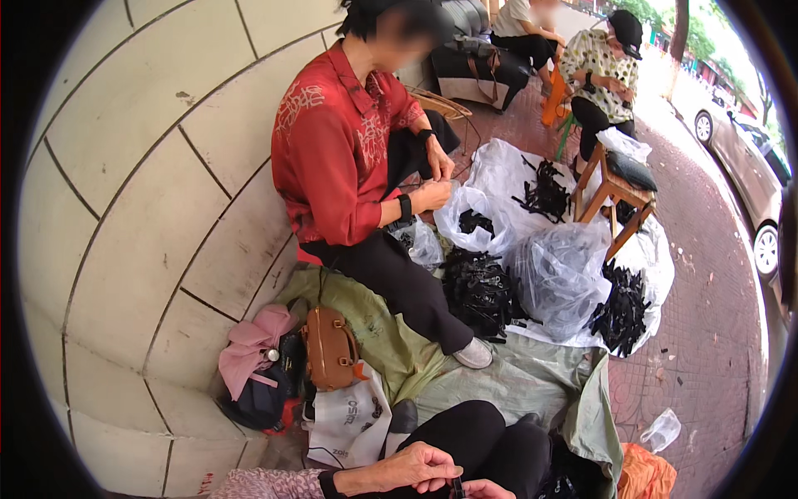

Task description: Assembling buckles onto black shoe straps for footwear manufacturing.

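At the lower edge, my left hand (407,468) is closed in a pinch on a small black strip (457,487). My right hand (485,490) meets it from the other side, its fingertips closed at the same strip; the lower part of this hand is cut off by the picture's edge. Both hands are over my black-trousered legs (455,432). The strip is too small to show its exact kind. Dark pieces (565,478) lie beside my right leg.
A person in red (332,158) sits ahead, handling something small. Piles of black strips (478,291) and clear plastic bags (561,274) cover a white sheet. A wooden stool (619,187) stands there. A brown handbag (328,349) is left; an orange bag (647,472) is right.
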A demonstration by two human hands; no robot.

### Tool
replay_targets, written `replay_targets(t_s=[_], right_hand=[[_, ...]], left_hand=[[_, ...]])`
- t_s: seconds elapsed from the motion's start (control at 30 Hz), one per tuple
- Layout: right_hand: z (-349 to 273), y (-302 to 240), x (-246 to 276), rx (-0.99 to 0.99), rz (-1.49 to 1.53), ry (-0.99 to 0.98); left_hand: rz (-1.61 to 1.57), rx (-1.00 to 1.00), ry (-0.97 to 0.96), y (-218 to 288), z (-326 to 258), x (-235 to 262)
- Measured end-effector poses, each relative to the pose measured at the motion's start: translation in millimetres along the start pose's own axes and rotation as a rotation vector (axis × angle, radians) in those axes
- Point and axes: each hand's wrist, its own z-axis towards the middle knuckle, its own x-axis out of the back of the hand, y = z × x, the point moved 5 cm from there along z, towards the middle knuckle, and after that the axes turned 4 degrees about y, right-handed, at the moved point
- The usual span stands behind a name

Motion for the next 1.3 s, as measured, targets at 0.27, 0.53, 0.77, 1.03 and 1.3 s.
replay_targets(t_s=[0.27,0.53,0.77,1.03,1.3], right_hand=[[4.5,-1.8,5.5,-0.014,0.053,-0.024],[6.6,4.7,12.0,-0.057,0.071,-0.050],[9.9,-0.8,9.8,-0.057,0.106,-0.111],[10.7,-2.0,12.8,-0.025,0.133,-0.155],[7.4,10.3,19.2,-0.006,0.149,-0.266]], left_hand=[[0.019,0.035,0.062,12.6,-0.7,-2.9],[-0.025,0.088,0.082,22.6,-8.3,-6.9],[0.005,0.145,0.017,5.5,-3.2,2.1],[0.046,0.120,0.033,19.9,-5.1,1.9],[-0.001,0.127,0.020,11.5,-2.9,0.5]])
